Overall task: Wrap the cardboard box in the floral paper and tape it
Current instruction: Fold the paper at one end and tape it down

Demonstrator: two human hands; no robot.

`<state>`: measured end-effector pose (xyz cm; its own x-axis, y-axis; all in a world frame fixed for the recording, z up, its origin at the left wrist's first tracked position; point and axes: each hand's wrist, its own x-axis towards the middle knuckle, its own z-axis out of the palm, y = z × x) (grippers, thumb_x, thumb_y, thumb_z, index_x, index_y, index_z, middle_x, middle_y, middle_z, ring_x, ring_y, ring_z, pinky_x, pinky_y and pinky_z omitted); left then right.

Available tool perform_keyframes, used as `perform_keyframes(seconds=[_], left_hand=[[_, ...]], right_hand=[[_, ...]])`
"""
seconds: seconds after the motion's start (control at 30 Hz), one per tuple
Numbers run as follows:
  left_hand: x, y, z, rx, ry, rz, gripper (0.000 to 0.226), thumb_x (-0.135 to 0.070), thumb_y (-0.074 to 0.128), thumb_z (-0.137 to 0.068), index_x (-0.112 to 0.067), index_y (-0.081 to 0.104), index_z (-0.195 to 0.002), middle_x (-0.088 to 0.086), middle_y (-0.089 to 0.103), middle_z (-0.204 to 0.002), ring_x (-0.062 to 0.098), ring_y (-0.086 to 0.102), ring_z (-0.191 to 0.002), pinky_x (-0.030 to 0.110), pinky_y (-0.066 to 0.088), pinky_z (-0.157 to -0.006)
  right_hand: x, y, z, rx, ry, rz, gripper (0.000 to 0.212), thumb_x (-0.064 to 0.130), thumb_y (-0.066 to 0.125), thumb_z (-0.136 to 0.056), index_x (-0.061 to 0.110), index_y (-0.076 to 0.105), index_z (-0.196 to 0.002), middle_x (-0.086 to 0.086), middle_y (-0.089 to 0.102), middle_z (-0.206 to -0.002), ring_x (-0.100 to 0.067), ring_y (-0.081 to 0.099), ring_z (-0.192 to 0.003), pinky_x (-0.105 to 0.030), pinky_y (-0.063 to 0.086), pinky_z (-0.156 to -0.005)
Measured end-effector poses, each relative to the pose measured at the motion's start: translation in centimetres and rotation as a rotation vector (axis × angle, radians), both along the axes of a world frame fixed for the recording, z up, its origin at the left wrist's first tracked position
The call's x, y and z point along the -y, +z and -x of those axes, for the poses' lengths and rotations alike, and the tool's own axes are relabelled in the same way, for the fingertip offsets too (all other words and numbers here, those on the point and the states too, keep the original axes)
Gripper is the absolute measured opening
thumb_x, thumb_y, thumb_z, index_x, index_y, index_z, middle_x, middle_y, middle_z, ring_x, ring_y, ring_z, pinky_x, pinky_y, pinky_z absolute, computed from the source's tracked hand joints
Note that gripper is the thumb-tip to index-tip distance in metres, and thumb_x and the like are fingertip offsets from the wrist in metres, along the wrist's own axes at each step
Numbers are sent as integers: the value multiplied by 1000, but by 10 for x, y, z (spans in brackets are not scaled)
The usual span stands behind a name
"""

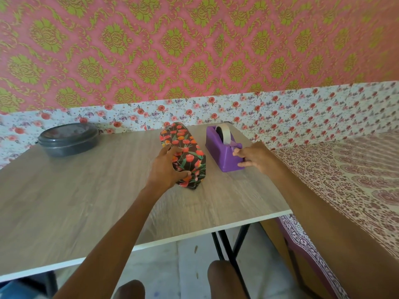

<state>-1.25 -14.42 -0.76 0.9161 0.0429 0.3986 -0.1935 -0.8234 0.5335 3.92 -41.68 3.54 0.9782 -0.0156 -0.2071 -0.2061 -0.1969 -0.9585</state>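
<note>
Wall (194,39): pink paper with a repeated green ornament, filling the upper half of the frame; one strip of white rose-print paper (280,108) runs beneath it.
Table (75,201): one, pale wood-grain top with a white edge, crossing the middle of the frame; black legs (226,244) show under its lower right corner.
Bed cover (356,169): one printed cloth with maroon patterns, along the right side of the frame.
Arms: two bare forearms reach up from the lower edge toward the centre; two knees (129,290) show at the bottom.
Container (67,140): one round dark grey tub with its lid on, at the table's far left, well apart from everything else.
Box (185,145): one, at the centre of the frame, lying on the table lengthwise away from the viewer, just left of the dispenser and not touching it.
Floral paper (190,160): dark with red-orange flowers, covering every visible face of the box; folds meet at the near end.
Tape dispenser (220,147): one, purple, just right of the box, carrying one roll of pale tape (225,132).
Left hand (166,169): palm down over the box's near end, fingers spread and curled onto its top, thumb pressed against the near end; it grips the box.
Right hand (254,156): at the dispenser's near end, fingers curled over the cutter, thumb low against the base, holding it; whether a tape end is pinched cannot be told.
</note>
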Motion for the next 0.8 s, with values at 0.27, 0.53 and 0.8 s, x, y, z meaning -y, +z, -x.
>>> perform_keyframes(seconds=[0.27, 0.53, 0.8], left_hand=[[-1, 0, 0, 15, -6, 11, 76, -40, 89, -64, -29, 51, -129, 4, 43, -148, 27, 53, -126, 47, 50, -101], [1, 0, 7, 30, 3, 8, 75, -42, 87, -67, -29, 50, -131, 1, 37, -152, 25, 48, -130, 41, 46, -105], [-3, -12, 10, 116, -31, 71, 76, -49, 84, -68, -35, 50, -134, -11, 34, -150, 12, 47, -128, 30, 45, -92]], right_hand=[[17, 1, 14, 465, -87, 815, 13, 26, 76, -86, 12, 76, -87, 2, 74, -85, -18, 69, -75, -26, 53, -66], [-24, -2, 63, 788, 316, 401, 54, 10, 73, -88, 22, 56, -138, 8, 68, -66, 4, 56, -52, -10, 45, -61], [-82, -23, 54, 913, 523, 613, 103, 22, 73, -88, 30, -2, -158, 14, 66, -75, -1, 60, -63, -31, 57, -68]])
